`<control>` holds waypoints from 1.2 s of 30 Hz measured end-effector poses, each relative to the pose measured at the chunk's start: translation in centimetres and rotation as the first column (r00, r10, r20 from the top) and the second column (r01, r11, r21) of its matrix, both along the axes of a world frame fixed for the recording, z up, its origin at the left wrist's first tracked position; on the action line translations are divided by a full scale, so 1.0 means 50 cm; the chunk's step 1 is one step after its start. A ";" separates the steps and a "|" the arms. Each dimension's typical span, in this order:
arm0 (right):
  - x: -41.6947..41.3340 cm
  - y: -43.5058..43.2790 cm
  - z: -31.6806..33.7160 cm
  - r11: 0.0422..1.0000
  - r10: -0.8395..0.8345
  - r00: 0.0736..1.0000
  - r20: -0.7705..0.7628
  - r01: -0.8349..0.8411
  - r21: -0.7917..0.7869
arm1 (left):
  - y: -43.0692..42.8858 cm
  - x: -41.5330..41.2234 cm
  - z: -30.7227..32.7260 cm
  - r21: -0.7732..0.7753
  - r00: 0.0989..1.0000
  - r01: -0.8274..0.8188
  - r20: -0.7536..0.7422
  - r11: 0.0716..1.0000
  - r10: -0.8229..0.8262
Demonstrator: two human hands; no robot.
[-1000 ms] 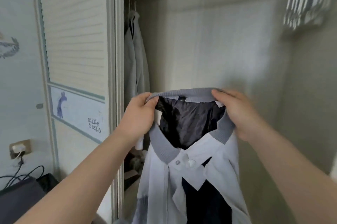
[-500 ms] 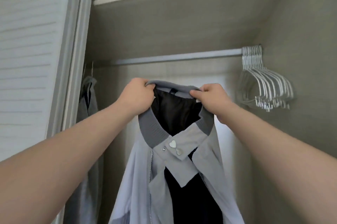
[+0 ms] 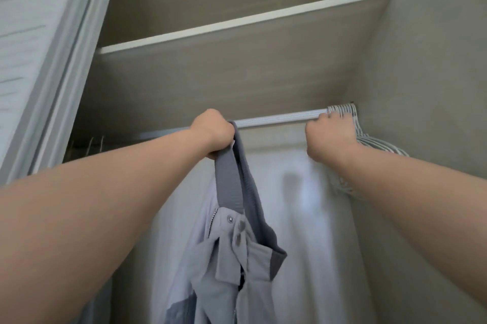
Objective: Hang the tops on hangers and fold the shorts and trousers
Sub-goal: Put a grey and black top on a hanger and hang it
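Note:
A pale grey jacket (image 3: 224,265) with a darker ribbed collar and snap buttons hangs from my left hand (image 3: 213,134), which grips the collar just below the wardrobe rail (image 3: 276,119). My right hand (image 3: 328,136) is up at the right end of the rail, closed around a white hanger in the bunch of white hangers (image 3: 369,142) that hang there. The jacket droops freely, its lower part running out of the frame.
A shelf (image 3: 237,26) spans the wardrobe above the rail. A sliding door frame (image 3: 60,65) stands at the left. Hanger hooks (image 3: 89,143) show at the rail's left end. The wardrobe's side wall (image 3: 421,86) is close on the right.
My right hand has let go of the collar and gone right to the white hangers. My left hand has lifted the jacket up to the rail. The view has tilted upward.

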State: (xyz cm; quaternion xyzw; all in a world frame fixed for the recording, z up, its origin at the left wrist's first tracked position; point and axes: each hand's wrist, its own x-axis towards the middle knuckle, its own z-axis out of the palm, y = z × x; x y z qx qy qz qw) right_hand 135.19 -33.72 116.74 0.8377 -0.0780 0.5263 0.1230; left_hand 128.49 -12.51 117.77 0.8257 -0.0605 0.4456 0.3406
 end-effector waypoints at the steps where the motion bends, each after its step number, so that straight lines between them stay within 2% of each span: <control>1: 0.010 -0.013 -0.002 0.999 -0.044 0.999 0.006 0.044 0.014 | 0.001 0.003 0.002 -0.001 1.000 -0.008 0.007 1.000 0.008; 6: 0.043 -0.056 -0.012 0.990 -0.125 0.992 -0.006 0.125 0.069 | 0.015 0.017 -0.004 -0.008 0.999 -0.054 -0.004 0.999 0.054; 13: 0.043 -0.089 0.004 0.994 -0.028 0.999 0.029 0.025 0.108 | 0.038 0.029 -0.013 -0.044 0.996 -0.081 -0.025 0.996 0.080; 18: 0.043 -0.107 0.009 0.991 0.025 1.000 -0.005 -0.024 0.133 | 0.051 0.025 -0.019 -0.031 0.995 -0.095 -0.031 0.995 0.094; 22: 0.035 -0.108 0.015 0.995 0.031 0.997 0.066 -0.037 0.095 | 0.066 0.010 -0.024 -0.011 0.992 -0.125 -0.021 0.992 0.124; 26: 0.020 -0.098 0.029 0.953 0.203 0.971 0.122 -0.225 0.202 | 0.081 -0.015 -0.029 0.000 0.986 -0.162 0.030 0.987 0.162; 28: 0.006 -0.079 0.030 0.848 0.363 0.916 0.169 -0.400 0.347 | 0.091 -0.030 -0.031 0.005 0.977 -0.201 0.068 0.980 0.200; 31: -0.017 -0.046 0.024 0.597 0.559 0.795 0.237 -0.584 0.550 | 0.102 -0.061 -0.032 0.006 0.965 -0.235 0.119 0.972 0.233; 32: -0.025 -0.034 0.019 0.487 0.632 0.729 0.262 -0.637 0.597 | 0.106 -0.072 -0.032 0.007 0.963 -0.240 0.131 0.971 0.237; 35: -0.056 0.002 -0.013 0.033 0.800 0.456 0.390 -0.682 0.730 | 0.117 -0.109 -0.033 0.004 0.951 -0.266 0.164 0.964 0.262; 36: -0.067 0.012 -0.029 -0.062 0.823 0.385 0.419 -0.671 0.739 | 0.121 -0.123 -0.034 0.000 0.946 -0.276 0.175 0.961 0.272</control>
